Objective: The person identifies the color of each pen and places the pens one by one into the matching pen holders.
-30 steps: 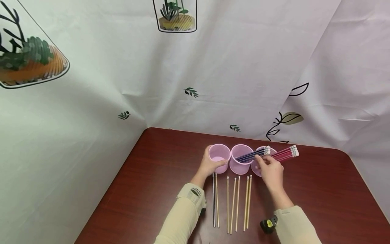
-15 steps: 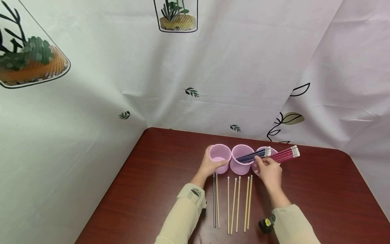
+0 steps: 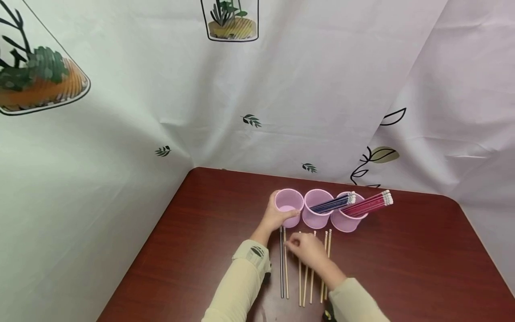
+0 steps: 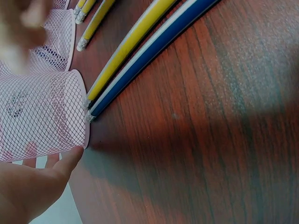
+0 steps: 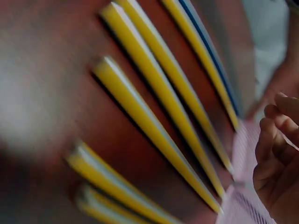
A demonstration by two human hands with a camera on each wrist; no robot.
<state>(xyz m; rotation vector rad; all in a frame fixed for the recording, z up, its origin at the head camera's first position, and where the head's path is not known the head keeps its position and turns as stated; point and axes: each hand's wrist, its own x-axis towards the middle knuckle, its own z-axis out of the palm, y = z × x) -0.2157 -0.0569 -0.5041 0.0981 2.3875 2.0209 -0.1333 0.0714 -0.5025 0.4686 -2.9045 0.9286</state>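
My left hand (image 3: 275,218) grips the leftmost pink mesh pencil cup (image 3: 288,200), thumb across its front; the cup's bare floor shows. The left wrist view shows the hand (image 4: 32,186) wrapped round the mesh (image 4: 37,116). Above the tabletop pencils is my right hand (image 3: 310,250), its fingers loosely bent with nothing between them. Its fingertips appear over the leftmost yellow pencil (image 3: 286,277), which lies beside a blue pencil (image 3: 281,268). Blue pencils (image 3: 331,203) lean in the middle cup (image 3: 316,220), and red pencils (image 3: 368,204) lean in the right cup (image 3: 346,223).
Several more yellow pencils (image 3: 306,286) lie in a row on the reddish-brown table (image 3: 422,250), eraser ends toward the cups. They look blurred in the right wrist view. A white printed cloth (image 3: 322,89) hangs behind the table.
My right hand has let go of the blue pencils leaning in the middle cup. It has moved left and nearer, over the pencils on the table. The left hand keeps its hold.
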